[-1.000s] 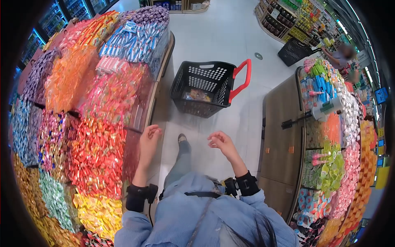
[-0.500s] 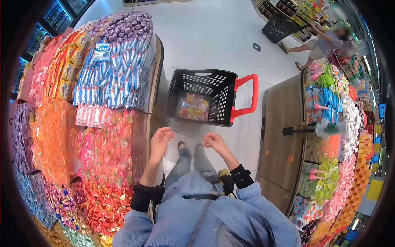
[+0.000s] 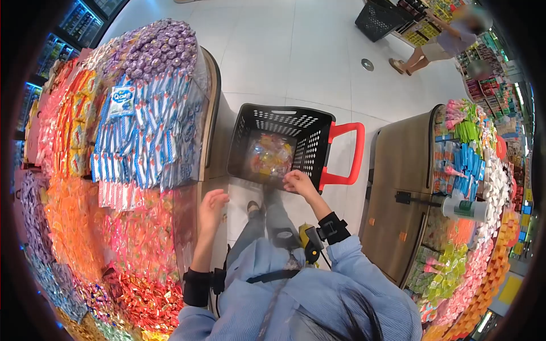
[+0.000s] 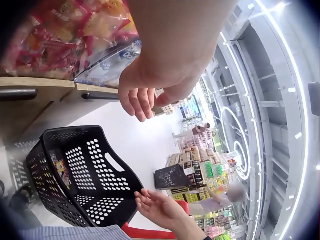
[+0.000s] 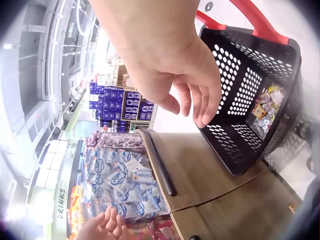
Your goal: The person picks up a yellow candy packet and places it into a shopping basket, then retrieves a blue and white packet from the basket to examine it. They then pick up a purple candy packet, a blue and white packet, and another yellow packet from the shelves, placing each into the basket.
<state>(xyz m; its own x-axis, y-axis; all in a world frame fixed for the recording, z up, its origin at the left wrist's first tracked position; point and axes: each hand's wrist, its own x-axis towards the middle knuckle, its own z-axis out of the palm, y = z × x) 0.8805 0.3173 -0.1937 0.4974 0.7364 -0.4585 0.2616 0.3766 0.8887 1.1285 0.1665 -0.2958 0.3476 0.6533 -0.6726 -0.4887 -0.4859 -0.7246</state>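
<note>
1. The basket [image 3: 242, 136] is black, plastic-looking and box-shaped, with rounded corners; round holes run in rows through its walls, and a long slot is cut under the far rim.
2. Its handle [image 3: 358, 153] is a smooth red loop, on the basket's right side.
3. The bags [image 3: 270, 154] lie on the basket's bottom — clear, crinkled and glossy, yellow and red showing through.
4. The basket stands on the smooth, pale floor [image 3: 267, 68], ahead of the person's feet, between the wood-toned left cabinet [image 5: 200, 160] and right cabinet [image 3: 401, 187].
5. The left hand [image 3: 212, 206] hangs near the left cabinet, fingers loosely bent, grasping nothing.
6. The right hand [image 3: 298, 183] is at the basket's near rim, fingers softly curved and grasping nothing; I cannot tell whether it touches.
7. Round, shiny purple sweets [image 3: 159, 51] are heaped beyond flat blue-and-white sachets [image 3: 142, 131].
</note>
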